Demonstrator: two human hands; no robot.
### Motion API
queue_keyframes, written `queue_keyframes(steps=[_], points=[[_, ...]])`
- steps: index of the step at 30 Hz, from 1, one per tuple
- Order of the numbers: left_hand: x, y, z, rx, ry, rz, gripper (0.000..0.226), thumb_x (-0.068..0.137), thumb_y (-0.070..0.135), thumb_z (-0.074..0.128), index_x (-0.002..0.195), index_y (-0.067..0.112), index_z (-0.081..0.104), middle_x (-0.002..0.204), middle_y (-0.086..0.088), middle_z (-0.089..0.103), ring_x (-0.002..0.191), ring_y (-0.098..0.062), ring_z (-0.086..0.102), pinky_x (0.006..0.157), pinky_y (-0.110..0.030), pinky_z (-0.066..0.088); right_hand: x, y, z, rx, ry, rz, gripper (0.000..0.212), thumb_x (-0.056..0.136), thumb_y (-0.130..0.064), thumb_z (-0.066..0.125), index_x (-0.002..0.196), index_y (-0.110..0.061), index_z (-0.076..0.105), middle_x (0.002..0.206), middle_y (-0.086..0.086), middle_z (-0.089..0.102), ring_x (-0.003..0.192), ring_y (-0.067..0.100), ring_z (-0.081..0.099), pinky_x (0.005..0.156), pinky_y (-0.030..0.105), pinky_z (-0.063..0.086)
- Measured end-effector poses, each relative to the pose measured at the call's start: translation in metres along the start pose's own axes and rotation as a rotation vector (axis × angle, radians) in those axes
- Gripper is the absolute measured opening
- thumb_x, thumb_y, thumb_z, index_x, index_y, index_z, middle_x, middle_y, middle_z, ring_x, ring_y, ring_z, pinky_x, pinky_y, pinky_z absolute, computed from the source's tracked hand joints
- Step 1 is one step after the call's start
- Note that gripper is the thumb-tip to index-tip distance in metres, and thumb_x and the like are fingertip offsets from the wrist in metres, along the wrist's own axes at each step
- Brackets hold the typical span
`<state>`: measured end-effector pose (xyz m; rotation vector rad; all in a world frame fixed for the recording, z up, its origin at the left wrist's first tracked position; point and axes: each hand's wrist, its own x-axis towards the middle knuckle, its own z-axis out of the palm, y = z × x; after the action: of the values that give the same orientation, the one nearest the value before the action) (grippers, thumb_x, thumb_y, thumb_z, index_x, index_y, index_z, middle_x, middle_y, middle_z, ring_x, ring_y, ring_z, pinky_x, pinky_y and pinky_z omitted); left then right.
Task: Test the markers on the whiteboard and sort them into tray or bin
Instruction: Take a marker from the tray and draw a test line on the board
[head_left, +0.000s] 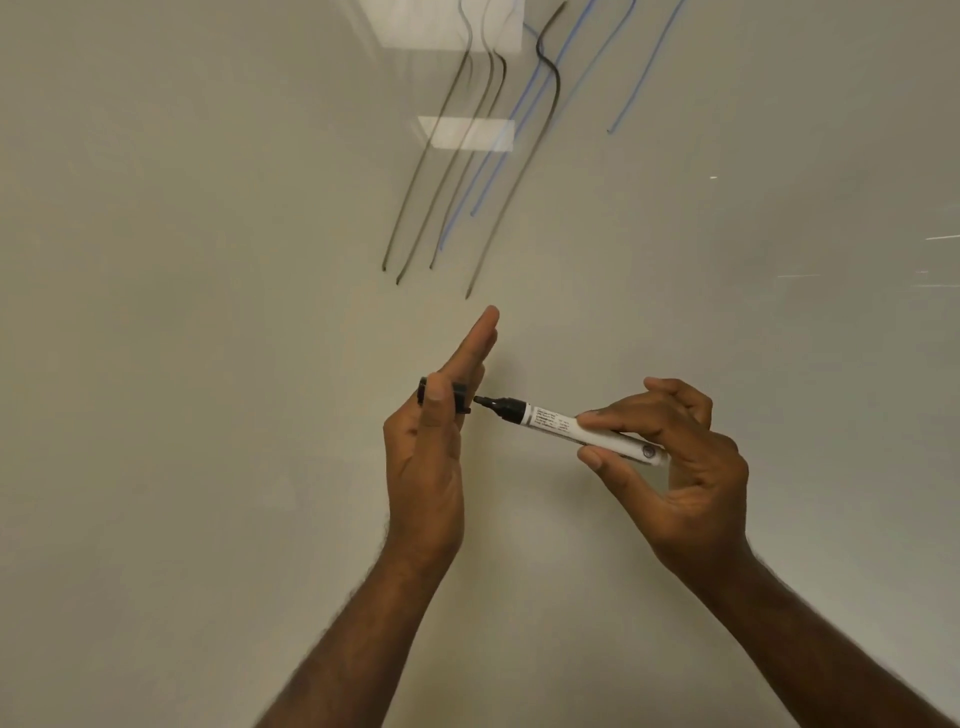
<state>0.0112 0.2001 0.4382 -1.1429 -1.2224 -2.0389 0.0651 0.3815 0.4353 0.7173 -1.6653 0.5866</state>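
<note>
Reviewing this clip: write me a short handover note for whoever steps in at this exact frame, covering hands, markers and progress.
Left hand: thumb pins the black cap against straight fingers.
Right hand: fingers pinch the white marker, uncapped, black tip pointing at the cap, apart from it.
Whiteboard: several dark and blue test lines already drawn above the hands.
Tray and bin: not in view.
Unclear whether this marker has been tested yet or is about to be recapped.
Left: test it if needed, cap it, sort it into tray or bin, then any remaining markers.

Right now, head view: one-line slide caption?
Right hand holds uncapped white-barrelled black marker, tip facing black cap in left hand, before whiteboard bearing dark and blue strokes.
</note>
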Motion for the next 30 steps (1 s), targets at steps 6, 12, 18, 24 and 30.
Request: queue_keyframes(steps=[6,12,18,24,30], points=[[-0.004,-0.007,0.007,0.020,-0.020,-0.042,0.063,0.103,0.056,0.034,0.141,0.012,0.055,0.147,0.001,0.056,0.142,-0.021,0.046,0.119,-0.056,0.031,0.000,0.006,0.002,0.024,-0.007,-0.017,0.020,0.088,-0.026,0.071,0.108,-0.026,0.067,0.103,-0.015,0.071,0.092,0.006,0.069,0.108,0.040,0.038],[-0.011,-0.007,0.021,-0.047,-0.044,-0.056,0.057,0.101,0.055,0.036,0.132,0.016,0.064,0.143,-0.003,0.060,0.139,-0.025,0.050,0.115,-0.054,0.039,0.001,0.005,0.007,0.051,-0.027,-0.023,0.019,0.091,-0.025,0.065,0.109,-0.024,0.066,0.105,-0.015,0.071,0.096,0.005,0.068,0.103,0.034,0.043],[-0.012,-0.009,0.030,-0.171,-0.101,-0.043,0.045,0.100,0.052,0.042,0.116,0.025,0.075,0.148,-0.003,0.055,0.144,-0.026,0.043,0.120,-0.056,0.027,0.004,-0.002,0.007,0.186,0.013,0.077,0.019,0.087,-0.023,0.064,0.106,-0.025,0.068,0.100,-0.022,0.069,0.089,0.011,0.066,0.074,0.019,0.055],[-0.011,-0.013,0.031,-0.192,-0.111,-0.065,0.047,0.099,0.055,0.042,0.116,0.025,0.074,0.146,-0.006,0.057,0.140,-0.031,0.047,0.115,-0.059,0.035,0.006,-0.003,0.006,0.228,-0.014,0.171,0.016,0.090,-0.026,0.063,0.105,-0.028,0.069,0.098,-0.016,0.071,0.091,0.015,0.068,0.077,0.023,0.055],[-0.015,-0.013,-0.006,0.065,-0.218,-0.322,0.059,0.102,0.059,0.036,0.116,0.016,0.073,0.092,-0.014,0.077,0.058,-0.035,0.071,0.057,-0.040,0.060,-0.012,0.007,-0.009,0.105,-0.179,0.162,0.018,0.097,-0.028,0.058,0.110,-0.032,0.069,0.106,-0.023,0.069,0.098,0.009,0.063,0.083,0.031,0.046]])
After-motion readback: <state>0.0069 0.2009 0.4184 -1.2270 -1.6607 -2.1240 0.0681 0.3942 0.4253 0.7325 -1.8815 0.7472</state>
